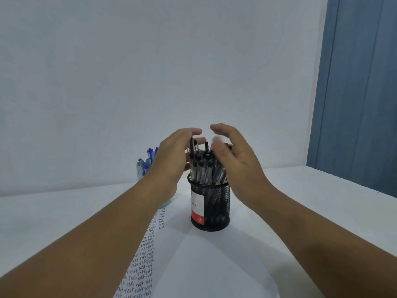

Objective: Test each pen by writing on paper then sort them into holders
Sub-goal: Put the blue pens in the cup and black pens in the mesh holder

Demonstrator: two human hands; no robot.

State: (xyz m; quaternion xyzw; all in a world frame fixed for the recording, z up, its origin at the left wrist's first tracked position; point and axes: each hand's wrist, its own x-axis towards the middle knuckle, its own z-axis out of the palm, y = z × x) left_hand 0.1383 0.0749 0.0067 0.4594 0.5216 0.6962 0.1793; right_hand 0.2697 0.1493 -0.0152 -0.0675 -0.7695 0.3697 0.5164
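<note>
A black mesh holder [214, 203] with a white and red label stands on the paper [204, 265], packed with several black pens [206, 168]. My left hand [171, 155] curves over the pen tops from the left. One black pen [194, 147] stands higher than the others, and my left fingers and thumb pinch it. My right hand [236, 155] hovers at the right of the pens with its fingers spread and blurred, holding nothing. Behind my left wrist, a light blue holder [140, 173] carries several blue pens [149, 153]. Rows of "Test" writing [144, 265] run down the paper's left side.
The white table [311, 190] reaches back to a pale wall. A blue curtain [354, 93] hangs at the far right. My two forearms cross the lower part of the view on either side of the black holder.
</note>
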